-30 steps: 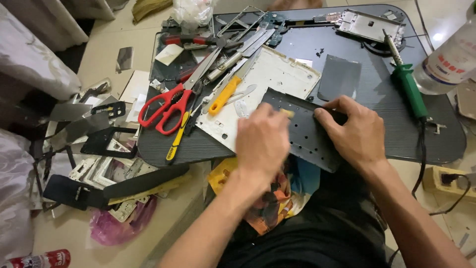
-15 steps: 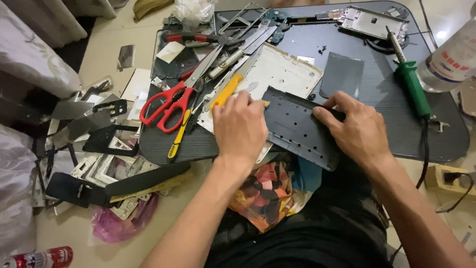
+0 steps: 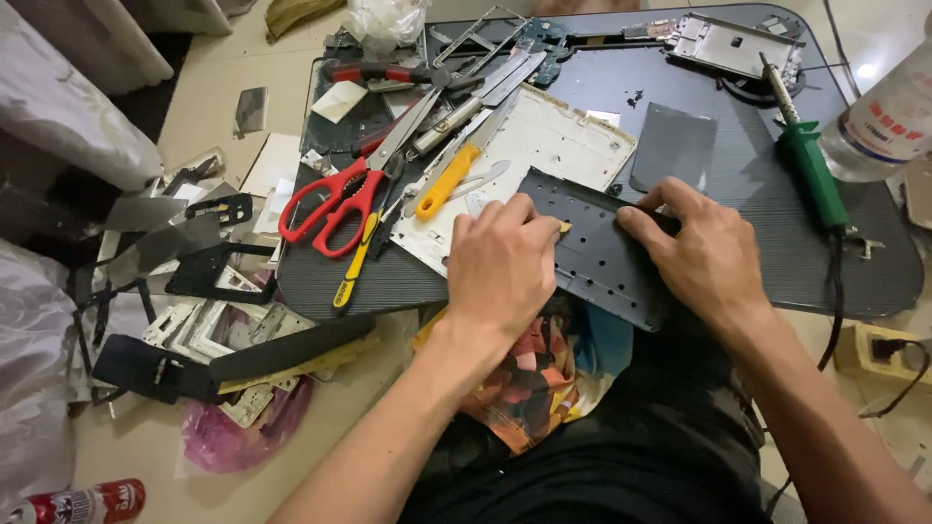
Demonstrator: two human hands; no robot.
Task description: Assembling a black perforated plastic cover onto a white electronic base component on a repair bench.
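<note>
A dark grey perforated plate [image 3: 602,254] lies tilted over the near edge of the black work table [image 3: 777,257]. My left hand [image 3: 500,264] rests on the plate's left end, fingers curled; a small yellowish tip pokes out beside its forefinger, and what it belongs to is hidden. My right hand [image 3: 707,254] grips the plate's right end, fingers spread on top. A white panel [image 3: 553,141] lies just behind the plate.
Red-handled scissors [image 3: 330,206], a yellow-handled blade [image 3: 445,184] and other tools crowd the table's left. A green soldering iron [image 3: 814,173], a plastic bottle [image 3: 888,116] and a metal frame [image 3: 733,44] are at right and back. Loose frames [image 3: 218,325] litter the floor on the left.
My left hand slid left along the plate's edge, then came back a little to the right. My right hand has stayed on the plate's right end.
</note>
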